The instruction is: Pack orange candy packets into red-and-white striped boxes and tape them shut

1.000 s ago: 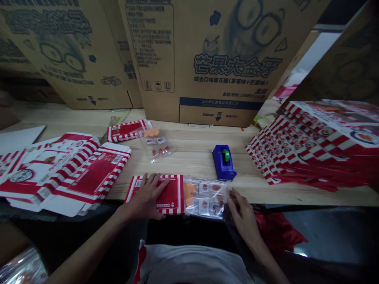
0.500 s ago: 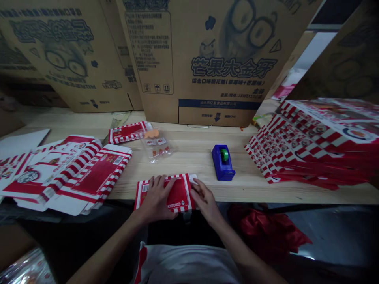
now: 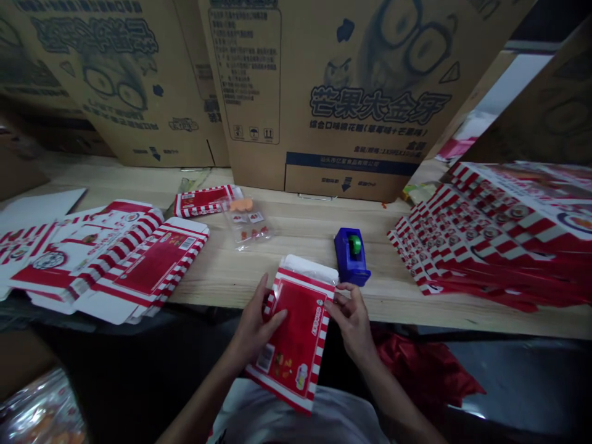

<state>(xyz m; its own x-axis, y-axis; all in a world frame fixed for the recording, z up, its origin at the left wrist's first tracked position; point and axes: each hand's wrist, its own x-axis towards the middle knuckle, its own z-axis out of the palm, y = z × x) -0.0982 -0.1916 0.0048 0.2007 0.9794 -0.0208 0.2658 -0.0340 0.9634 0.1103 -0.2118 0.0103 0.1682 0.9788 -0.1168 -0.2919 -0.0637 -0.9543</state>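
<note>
A red carton point(image 3: 298, 320) with striped edges is held up at the table's front edge, its white end flap point(image 3: 309, 267) pointing away from me. My left hand point(image 3: 259, 317) grips the carton's left side, thumb across the red face. At the upper right corner my right hand point(image 3: 351, 314) pinches the carton's edge between thumb and fingers. Just beyond that corner stands a blue tape dispenser point(image 3: 352, 259) with a green roll. A clear plastic bag point(image 3: 250, 228) with an orange piece and small packets lies farther back, beside another red carton point(image 3: 201, 201).
Flat striped cartons point(image 3: 152, 265) lie piled on the left. A tall stack of filled-out striped boxes point(image 3: 481, 228) stands on the right. Large brown cardboard boxes point(image 3: 259, 157) line the back of the wooden table point(image 3: 222, 277). Red plastic point(image 3: 425, 370) hangs below the front edge.
The carton has been lifted off the table and turned, its flap end now facing away. Both hands moved with it, the right one to its upper right corner.
</note>
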